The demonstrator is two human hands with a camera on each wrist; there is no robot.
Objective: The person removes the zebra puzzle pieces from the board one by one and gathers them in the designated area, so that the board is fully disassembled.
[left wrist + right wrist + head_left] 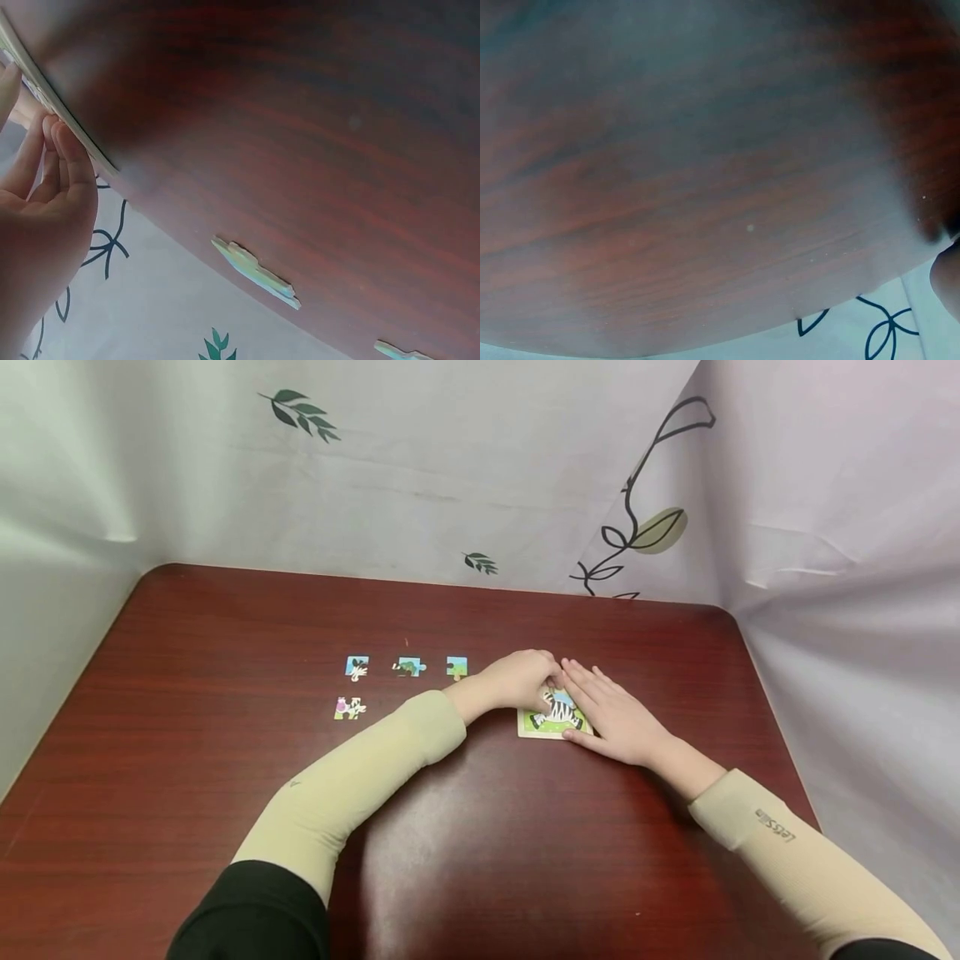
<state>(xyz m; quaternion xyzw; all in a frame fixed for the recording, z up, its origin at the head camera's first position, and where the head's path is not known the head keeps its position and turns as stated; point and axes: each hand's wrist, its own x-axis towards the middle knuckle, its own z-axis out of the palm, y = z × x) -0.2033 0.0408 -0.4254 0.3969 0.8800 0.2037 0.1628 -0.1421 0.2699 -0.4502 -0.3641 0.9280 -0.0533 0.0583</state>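
Your work surface is a dark red wood-grain table (187, 760) with rounded far corners. White fabric (187, 460) hangs to its left, rear and right; the rear panel carries small green leaf sprigs (303, 414) and, further right, a black line-drawn plant (660, 531). On the table, left to right, locate four loose pieces: a pink-and-white piece (349, 707) nearest you, a zebra-head piece (357, 667) just beyond it, a dark-green-and-blue piece (409, 667), and a blue-and-green piece (457, 667) near your left wrist. The zebra puzzle (558, 727) lies right of these, between your hands.

Your left arm, in a pale yellow sleeve (315, 810), reaches diagonally right. Your left hand (517, 679) arches over the puzzle's upper left part, fingers bent, fingertips against it; whether they pinch a piece cannot be told. Your right arm, in a beige sleeve (817, 868), reaches in from the right. Your right hand (618, 718) lies flat along the puzzle's right side, fingers extended, thumb spread at the lower corner, gripping nothing
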